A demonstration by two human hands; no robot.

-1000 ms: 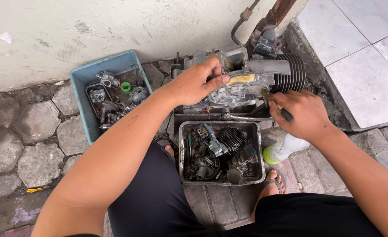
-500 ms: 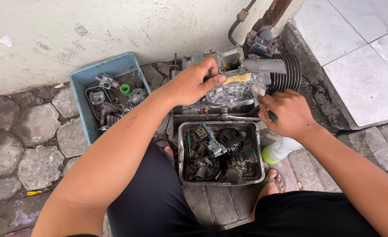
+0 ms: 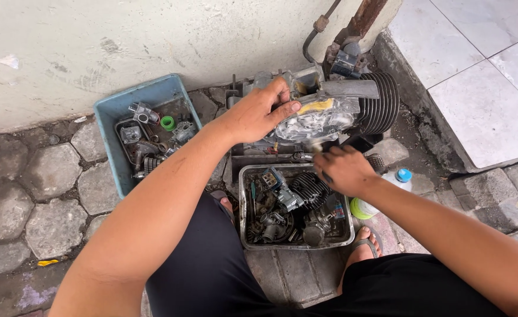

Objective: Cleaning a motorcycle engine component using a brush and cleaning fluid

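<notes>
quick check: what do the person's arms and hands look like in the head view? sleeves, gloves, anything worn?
Both arms are bare from the frame edge down to the wrist: no sleeves in view. The left hand and right hand have no gloves, and no watch, ring or band shows. Fingers look grimy in places. Lower down: black shorts and a sandal on one foot.

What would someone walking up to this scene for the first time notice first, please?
Most likely the small engine with dark cooling fins against the wall at the top centre, with the left hand resting on it and the right hand gripping a dark tool just below. Next come the metal tray of greasy parts between the person's knees and the blue tub of more parts to the left on the paving stones.
</notes>
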